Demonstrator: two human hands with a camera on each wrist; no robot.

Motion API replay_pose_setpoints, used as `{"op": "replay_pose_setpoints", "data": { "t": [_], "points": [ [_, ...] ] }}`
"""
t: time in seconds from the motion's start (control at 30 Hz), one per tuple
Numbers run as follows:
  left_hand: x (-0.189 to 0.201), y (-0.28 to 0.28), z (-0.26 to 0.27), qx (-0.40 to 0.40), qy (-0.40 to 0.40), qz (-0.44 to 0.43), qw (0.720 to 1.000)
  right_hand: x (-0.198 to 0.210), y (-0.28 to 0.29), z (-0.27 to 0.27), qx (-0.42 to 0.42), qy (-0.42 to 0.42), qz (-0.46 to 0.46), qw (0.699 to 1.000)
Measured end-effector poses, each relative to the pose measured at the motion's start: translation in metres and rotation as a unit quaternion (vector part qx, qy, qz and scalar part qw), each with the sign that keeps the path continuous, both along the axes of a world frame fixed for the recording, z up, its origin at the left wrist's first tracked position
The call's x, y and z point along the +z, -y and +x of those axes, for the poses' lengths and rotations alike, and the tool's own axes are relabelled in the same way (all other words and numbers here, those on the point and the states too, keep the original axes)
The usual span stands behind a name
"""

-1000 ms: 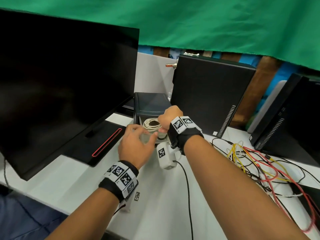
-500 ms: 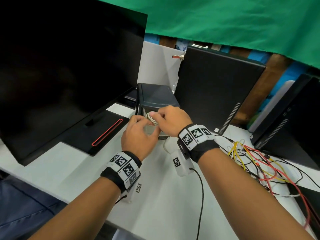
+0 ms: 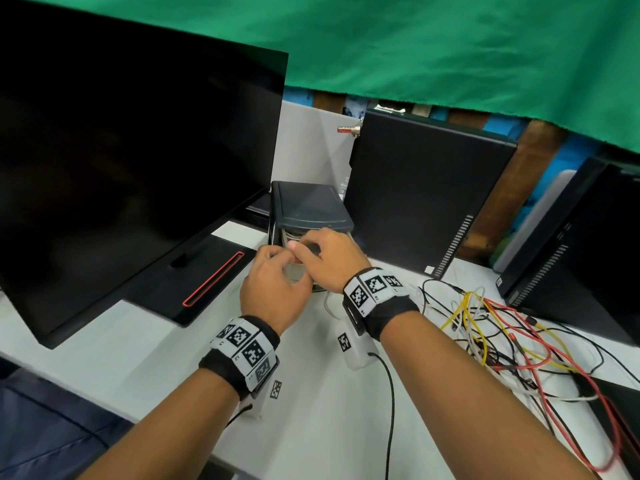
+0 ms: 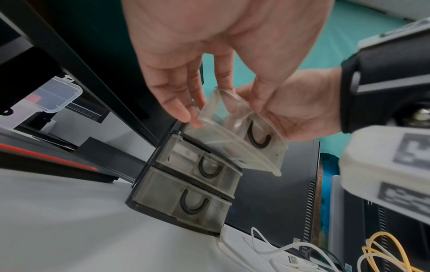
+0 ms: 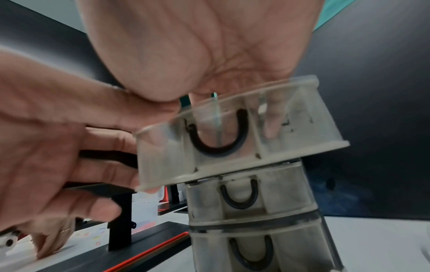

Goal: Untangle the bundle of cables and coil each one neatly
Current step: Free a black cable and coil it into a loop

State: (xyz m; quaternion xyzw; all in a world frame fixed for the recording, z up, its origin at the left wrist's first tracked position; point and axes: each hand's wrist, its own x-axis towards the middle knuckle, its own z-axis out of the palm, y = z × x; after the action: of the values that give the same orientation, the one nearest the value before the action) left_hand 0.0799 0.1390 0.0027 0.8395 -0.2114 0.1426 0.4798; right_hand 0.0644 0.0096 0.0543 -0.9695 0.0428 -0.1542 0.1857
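Observation:
A small black drawer unit (image 3: pixel 308 206) stands on the table between the monitor and a computer tower. Its translucent top drawer (image 4: pixel 244 132) is pulled out and tilted. My left hand (image 3: pixel 277 261) pinches that drawer's left side, thumb over the rim and fingers (image 5: pixel 111 174) against the wall. My right hand (image 3: pixel 311 251) lies over the open drawer (image 5: pixel 232 143) with fingers reaching down inside it. The white coiled cable is hidden under this hand. The tangled bundle of cables (image 3: pixel 502 334), yellow, red, black and white, lies on the table to the right.
A large black monitor (image 3: pixel 121 168) fills the left. Black computer towers stand behind the drawers (image 3: pixel 415 195) and at the far right (image 3: pixel 588 237). A loose white cable (image 4: pixel 279 252) runs along the table (image 3: pixel 311 427) by the drawer unit's foot. A clear plastic box (image 4: pixel 53 95) sits behind the monitor.
The white coil, held in plain sight above the drawer before, has gone down out of sight as my right hand lowered over the drawer. My left hand stayed at the drawer's side.

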Motion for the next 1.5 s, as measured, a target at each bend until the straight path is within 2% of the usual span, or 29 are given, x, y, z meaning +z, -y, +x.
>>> {"op": "replay_pose_setpoints", "data": {
  "t": [0.07,0.17,0.33,0.4,0.47,0.57,0.63,0.7,0.8,0.9,0.97,1.03,1.1,1.17,1.23,1.27,1.33,1.47,1.5],
  "points": [
    [0.000,0.000,-0.001,0.002,-0.005,0.002,1.000,-0.002,0.002,0.000,-0.028,0.006,-0.022,0.999],
    [0.000,-0.001,0.002,0.005,-0.002,0.009,1.000,0.007,0.000,0.006,-0.054,-0.056,-0.011,0.997],
    [0.000,-0.005,0.006,-0.022,0.006,0.020,1.000,0.014,-0.007,0.023,-0.009,-0.199,-0.020,0.980],
    [0.001,-0.007,0.009,-0.028,0.011,0.024,0.999,0.015,-0.007,0.021,0.001,-0.207,-0.008,0.978],
    [0.004,-0.009,0.012,-0.031,0.008,0.022,0.999,0.018,-0.005,0.011,0.004,-0.168,0.013,0.986],
    [0.006,-0.011,0.018,-0.025,-0.006,0.033,0.999,0.023,0.008,-0.021,0.005,-0.050,0.073,0.996],
    [0.008,-0.011,0.017,-0.019,-0.017,0.057,0.998,0.025,0.027,-0.053,-0.001,0.021,0.129,0.991],
    [0.013,-0.007,0.009,-0.010,-0.002,0.070,0.997,0.026,0.051,-0.094,-0.022,0.083,0.188,0.978],
    [0.023,0.006,-0.015,-0.008,0.060,0.039,0.997,0.020,0.093,-0.168,-0.109,0.146,0.252,0.950],
    [0.030,0.027,-0.046,-0.082,0.133,0.006,0.988,-0.001,0.129,-0.240,-0.220,0.150,0.292,0.919],
    [0.027,0.043,-0.073,-0.164,0.118,0.002,0.979,-0.021,0.141,-0.279,-0.271,0.141,0.325,0.895],
    [0.018,0.064,-0.098,-0.259,0.039,0.006,0.965,-0.040,0.143,-0.305,-0.287,0.111,0.354,0.883],
    [0.004,0.090,-0.122,-0.350,-0.056,0.064,0.933,-0.056,0.135,-0.318,-0.273,0.055,0.376,0.884],
    [-0.010,0.120,-0.141,-0.405,-0.112,0.198,0.886,-0.073,0.123,-0.320,-0.243,0.008,0.372,0.896],
    [-0.020,0.143,-0.156,-0.413,-0.104,0.361,0.829,-0.086,0.112,-0.318,-0.218,-0.025,0.336,0.916],
    [-0.022,0.152,-0.160,-0.405,-0.093,0.416,0.808,-0.088,0.108,-0.316,-0.207,-0.022,0.334,0.920],
    [-0.024,0.165,-0.164,-0.389,-0.058,0.457,0.798,-0.088,0.105,-0.313,-0.190,0.002,0.351,0.917],
    [-0.027,0.171,-0.161,-0.415,-0.047,0.433,0.799,-0.088,0.104,-0.310,-0.188,0.038,0.383,0.903],
    [-0.027,0.168,-0.159,-0.414,-0.052,0.416,0.808,-0.090,0.103,-0.310,-0.193,0.038,0.382,0.903]
  ]
}}
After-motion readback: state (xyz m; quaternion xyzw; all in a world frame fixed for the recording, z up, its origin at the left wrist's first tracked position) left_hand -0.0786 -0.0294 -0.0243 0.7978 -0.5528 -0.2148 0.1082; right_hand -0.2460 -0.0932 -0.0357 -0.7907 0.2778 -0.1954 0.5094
